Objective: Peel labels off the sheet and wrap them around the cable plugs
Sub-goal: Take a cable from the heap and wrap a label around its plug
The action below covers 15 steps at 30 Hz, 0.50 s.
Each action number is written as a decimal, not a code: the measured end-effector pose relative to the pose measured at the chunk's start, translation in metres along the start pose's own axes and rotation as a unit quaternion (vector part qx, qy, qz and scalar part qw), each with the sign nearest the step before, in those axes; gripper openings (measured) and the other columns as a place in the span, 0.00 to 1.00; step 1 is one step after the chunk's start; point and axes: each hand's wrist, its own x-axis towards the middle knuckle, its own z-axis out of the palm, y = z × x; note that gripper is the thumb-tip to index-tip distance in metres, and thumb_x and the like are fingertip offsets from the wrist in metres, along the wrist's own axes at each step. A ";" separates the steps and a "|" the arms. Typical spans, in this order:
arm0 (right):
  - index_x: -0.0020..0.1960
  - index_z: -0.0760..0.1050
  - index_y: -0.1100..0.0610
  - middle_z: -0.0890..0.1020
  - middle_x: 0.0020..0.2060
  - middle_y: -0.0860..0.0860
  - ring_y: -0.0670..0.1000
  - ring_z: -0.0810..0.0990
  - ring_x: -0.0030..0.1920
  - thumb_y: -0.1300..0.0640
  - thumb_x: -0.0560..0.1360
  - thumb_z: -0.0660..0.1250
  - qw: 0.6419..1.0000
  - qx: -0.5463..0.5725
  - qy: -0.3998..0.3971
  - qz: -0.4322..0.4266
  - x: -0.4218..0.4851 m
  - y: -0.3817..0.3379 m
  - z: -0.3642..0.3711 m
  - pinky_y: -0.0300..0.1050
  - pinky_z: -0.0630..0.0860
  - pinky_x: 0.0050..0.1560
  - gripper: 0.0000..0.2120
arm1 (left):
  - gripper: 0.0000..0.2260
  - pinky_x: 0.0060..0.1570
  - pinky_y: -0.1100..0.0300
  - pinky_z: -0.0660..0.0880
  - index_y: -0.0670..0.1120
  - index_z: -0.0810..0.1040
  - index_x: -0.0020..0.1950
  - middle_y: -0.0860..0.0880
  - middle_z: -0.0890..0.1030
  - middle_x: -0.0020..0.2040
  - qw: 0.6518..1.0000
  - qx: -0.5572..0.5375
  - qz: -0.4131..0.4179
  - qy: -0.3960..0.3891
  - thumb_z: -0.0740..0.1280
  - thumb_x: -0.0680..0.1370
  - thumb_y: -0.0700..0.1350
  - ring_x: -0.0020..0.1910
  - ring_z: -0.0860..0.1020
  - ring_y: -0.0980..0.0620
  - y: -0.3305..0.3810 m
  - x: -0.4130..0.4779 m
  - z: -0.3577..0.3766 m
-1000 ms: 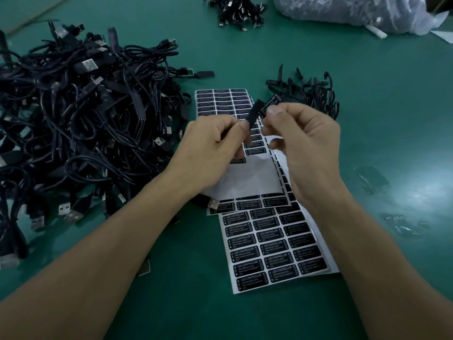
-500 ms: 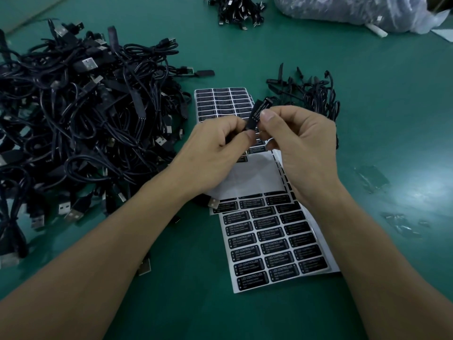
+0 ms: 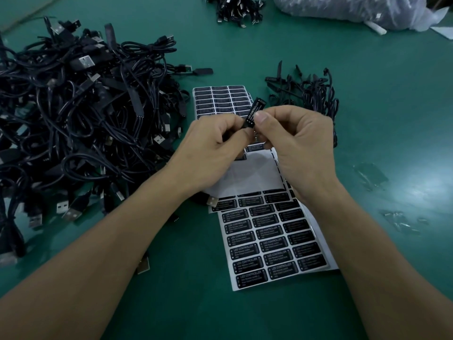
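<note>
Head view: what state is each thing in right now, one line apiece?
cable plug: labelled, tilted, held between both hands.
left hand: pinches the plug's lower end.
right hand: pinches the plug's middle.
middle label sheet: partly peeled, bare backing showing.
near label sheet: flat, labels in place.
large cable pile: tangled, left of sheets.
small cable pile: loose, beyond right hand.

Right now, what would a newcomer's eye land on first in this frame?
The centre draws the eye: the left hand and right hand pinch a small black cable plug with a label on it. Under them lies a partly peeled label sheet. A big tangled pile of black cables sprawls on the left, and a smaller cable bundle sits beyond the right hand.
</note>
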 end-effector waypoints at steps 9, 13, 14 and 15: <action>0.44 0.83 0.56 0.85 0.35 0.48 0.47 0.82 0.37 0.60 0.77 0.71 1.000 -0.015 -0.005 -0.009 0.001 0.001 -0.002 0.42 0.80 0.42 0.04 | 0.12 0.26 0.68 0.65 0.38 0.79 0.42 0.49 0.75 0.30 1.000 -0.012 -0.003 -0.002 0.65 0.83 0.42 0.26 0.67 0.60 0.000 0.000 0.001; 0.43 0.83 0.54 0.84 0.34 0.47 0.46 0.82 0.36 0.60 0.77 0.71 1.000 -0.013 -0.008 -0.011 0.001 0.001 -0.002 0.42 0.79 0.41 0.05 | 0.12 0.28 0.69 0.65 0.39 0.80 0.42 0.54 0.75 0.29 1.000 -0.014 -0.003 -0.003 0.66 0.83 0.42 0.26 0.68 0.61 -0.001 0.000 0.000; 0.43 0.83 0.54 0.85 0.34 0.47 0.47 0.82 0.36 0.60 0.77 0.71 1.000 -0.012 -0.009 -0.011 0.001 0.000 -0.002 0.42 0.80 0.41 0.05 | 0.12 0.28 0.68 0.66 0.39 0.80 0.42 0.54 0.75 0.30 1.000 -0.013 -0.002 -0.003 0.66 0.83 0.42 0.27 0.69 0.61 -0.001 0.000 0.000; 0.43 0.83 0.54 0.85 0.34 0.47 0.47 0.82 0.36 0.60 0.77 0.71 1.000 -0.012 -0.009 -0.011 0.001 0.000 -0.002 0.42 0.80 0.42 0.05 | 0.12 0.28 0.68 0.66 0.40 0.80 0.42 0.54 0.76 0.30 1.000 -0.012 -0.002 -0.004 0.66 0.83 0.42 0.27 0.69 0.61 0.000 0.000 0.000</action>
